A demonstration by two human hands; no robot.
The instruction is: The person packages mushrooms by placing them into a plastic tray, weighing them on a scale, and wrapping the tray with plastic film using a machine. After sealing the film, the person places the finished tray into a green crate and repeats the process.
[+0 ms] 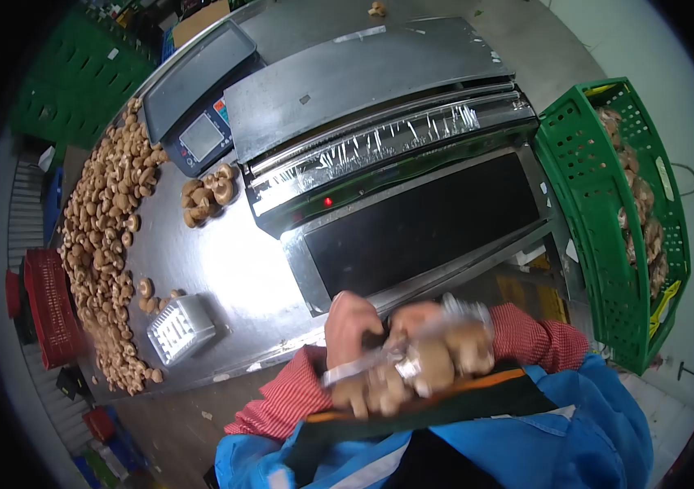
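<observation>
A film-wrapped pack of brown mushrooms (428,367) is held close against my apron, tilted, its mushrooms showing through clear film. My left hand (351,326) is closed at the pack's far edge. Beside it, my right hand (414,318) is also closed there, partly behind bunched clear film and smeared by motion. The fingertips of both hands are hidden. Just beyond them lies the black plate (428,224) of the wrapping machine (371,90), whose red light is lit.
Loose mushrooms (102,236) heap along the left of the metal table (241,293), with a small cluster (207,196) near the scale (202,137). Stacked clear trays (182,328) stand at the front left. A green crate (592,204) with wrapped packs is at the right.
</observation>
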